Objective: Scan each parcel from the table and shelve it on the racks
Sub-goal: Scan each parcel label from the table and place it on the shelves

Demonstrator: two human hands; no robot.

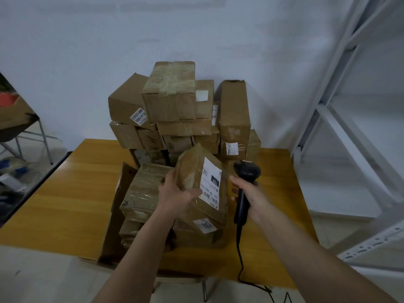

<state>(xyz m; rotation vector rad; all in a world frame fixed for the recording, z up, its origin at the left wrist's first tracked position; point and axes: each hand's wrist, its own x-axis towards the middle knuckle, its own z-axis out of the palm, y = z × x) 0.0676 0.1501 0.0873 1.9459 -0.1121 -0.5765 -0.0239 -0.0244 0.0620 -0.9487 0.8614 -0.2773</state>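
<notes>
At frame centre, the left hand (175, 194) clasps a labelled parcel (202, 184) above the tabletop (65, 193) while the right hand (251, 197) grips the scanner (244, 184).

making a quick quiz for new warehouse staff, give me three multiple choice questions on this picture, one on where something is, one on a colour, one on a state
1. Where is the white rack?
A. right of the table
B. left of the table
C. on the table

2. What colour is the scanner?
A. yellow
B. black
C. red

3. What is the left hand doing?
A. resting flat on the table
B. hanging free
C. holding a parcel

Answers:
1. A, its white frame stands past the right edge of the table.
2. B, its head and handle are black in the right hand.
3. C, its fingers grip the parcel, label turned toward the scanner.
</notes>
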